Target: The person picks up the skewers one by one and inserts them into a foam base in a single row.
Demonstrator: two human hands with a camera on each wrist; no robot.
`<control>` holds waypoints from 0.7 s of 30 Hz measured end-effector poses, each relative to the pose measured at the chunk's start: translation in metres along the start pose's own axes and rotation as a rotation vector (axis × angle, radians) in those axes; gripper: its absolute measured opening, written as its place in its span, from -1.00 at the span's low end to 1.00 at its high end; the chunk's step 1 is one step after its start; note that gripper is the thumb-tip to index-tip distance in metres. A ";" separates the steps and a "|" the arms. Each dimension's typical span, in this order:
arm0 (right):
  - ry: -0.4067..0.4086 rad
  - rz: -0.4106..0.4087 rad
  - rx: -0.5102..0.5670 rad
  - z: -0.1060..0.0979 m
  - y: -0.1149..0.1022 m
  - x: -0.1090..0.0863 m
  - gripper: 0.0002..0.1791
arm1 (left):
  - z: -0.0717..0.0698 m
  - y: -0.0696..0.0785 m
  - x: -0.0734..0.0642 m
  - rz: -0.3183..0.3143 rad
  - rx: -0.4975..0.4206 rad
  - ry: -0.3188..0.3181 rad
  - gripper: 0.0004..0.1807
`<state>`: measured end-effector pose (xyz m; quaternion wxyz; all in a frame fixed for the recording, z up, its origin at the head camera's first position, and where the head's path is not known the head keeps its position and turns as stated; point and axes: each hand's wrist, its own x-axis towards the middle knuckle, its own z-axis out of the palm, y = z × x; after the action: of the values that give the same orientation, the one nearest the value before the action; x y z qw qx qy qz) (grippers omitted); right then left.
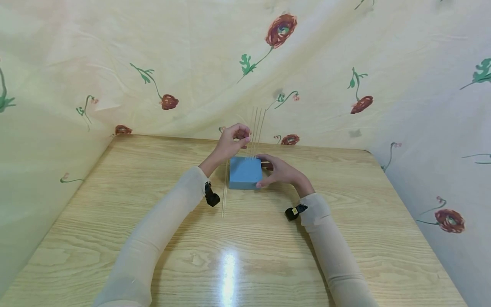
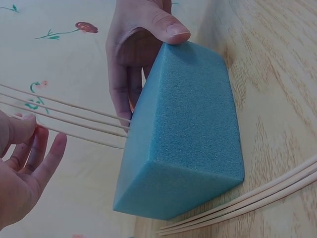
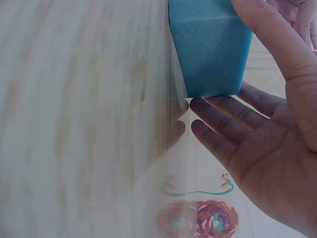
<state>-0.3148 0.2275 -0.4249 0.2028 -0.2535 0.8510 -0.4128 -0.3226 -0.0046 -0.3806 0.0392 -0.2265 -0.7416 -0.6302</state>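
A blue foam block (image 1: 245,172) sits on the wooden table, with several thin wooden sticks (image 1: 258,132) standing up from near its back edge. My left hand (image 1: 235,140) pinches one of these sticks between thumb and finger, above the block. In the left wrist view that stick (image 2: 89,138) runs from the fingertips down to the foam. My right hand (image 1: 283,171) holds the block from its right side, thumb at the front corner and fingers round the back. The right wrist view shows the fingers (image 3: 218,119) spread along the block's far face.
More loose sticks (image 1: 225,196) lie on the table (image 1: 192,256) just left of the block. A flower-printed cloth (image 1: 215,51) hangs behind the table's back edge and along both sides. Each wrist wears a small black camera.
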 end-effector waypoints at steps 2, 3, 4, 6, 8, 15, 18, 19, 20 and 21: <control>-0.002 -0.002 0.002 0.000 0.000 0.000 0.13 | 0.000 0.000 0.000 0.000 -0.007 0.000 -0.80; -0.003 -0.002 0.003 0.000 0.000 0.000 0.13 | 0.000 -0.001 0.000 -0.001 -0.009 0.000 -0.82; -0.002 -0.001 0.004 0.000 0.000 0.000 0.13 | 0.001 -0.001 0.000 -0.002 -0.011 0.000 -0.83; -0.001 0.003 0.006 0.000 0.000 0.000 0.14 | 0.001 -0.001 0.000 -0.001 -0.014 -0.001 -0.82; -0.001 0.006 0.006 0.001 -0.001 0.000 0.13 | 0.001 -0.001 0.000 -0.002 -0.014 -0.002 -0.80; 0.001 0.012 0.013 0.000 -0.002 -0.001 0.12 | 0.001 -0.003 0.001 -0.006 -0.012 -0.003 -0.82; 0.002 0.012 0.014 0.000 -0.002 -0.001 0.11 | 0.001 -0.003 0.001 -0.008 -0.012 -0.002 -0.83; 0.003 0.013 0.014 0.000 -0.001 0.000 0.11 | 0.001 -0.003 0.001 -0.007 -0.012 -0.002 -0.83; 0.004 0.012 0.016 0.001 -0.001 0.000 0.11 | 0.001 -0.003 0.001 -0.007 -0.011 -0.001 -0.84; 0.004 0.012 0.018 0.001 -0.001 0.000 0.10 | 0.001 -0.003 0.001 -0.006 -0.011 -0.001 -0.85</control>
<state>-0.3139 0.2267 -0.4244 0.2057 -0.2458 0.8491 -0.4199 -0.3246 -0.0041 -0.3834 0.0358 -0.2247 -0.7388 -0.6344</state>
